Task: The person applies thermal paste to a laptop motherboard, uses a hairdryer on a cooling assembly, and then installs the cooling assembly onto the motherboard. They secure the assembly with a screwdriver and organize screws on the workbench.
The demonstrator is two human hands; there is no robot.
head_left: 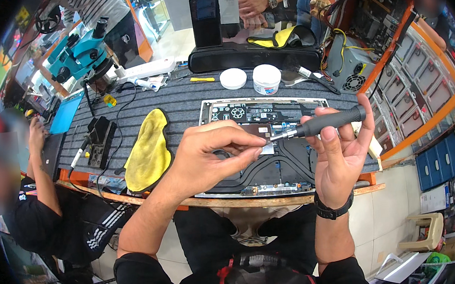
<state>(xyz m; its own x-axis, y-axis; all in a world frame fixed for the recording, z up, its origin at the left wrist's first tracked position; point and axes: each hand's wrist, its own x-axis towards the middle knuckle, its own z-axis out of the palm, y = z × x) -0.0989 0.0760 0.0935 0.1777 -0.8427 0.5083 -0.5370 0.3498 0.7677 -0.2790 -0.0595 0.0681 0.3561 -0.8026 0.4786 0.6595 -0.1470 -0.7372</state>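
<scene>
My right hand point(340, 159) is turned palm up, its fingers curled around the dark grey handle of a screwdriver point(330, 123). The tool lies nearly level, its silver shaft pointing left. At that tip, my left hand point(215, 154) pinches with thumb and forefinger; whether a small screw is also between them I cannot make out. Under both hands lies an opened laptop point(294, 163), its inside showing, with a black battery point(252, 111) along the far side. Part of its middle is hidden by my hands.
A yellow cloth pad point(150, 151) lies left of the laptop, near a soldering iron stand point(100, 142). Behind are two white tubs point(267, 79), a black bar speaker point(253, 59) and a blue microscope point(79, 55). A power supply unit point(351, 66) stands right. Other people are nearby.
</scene>
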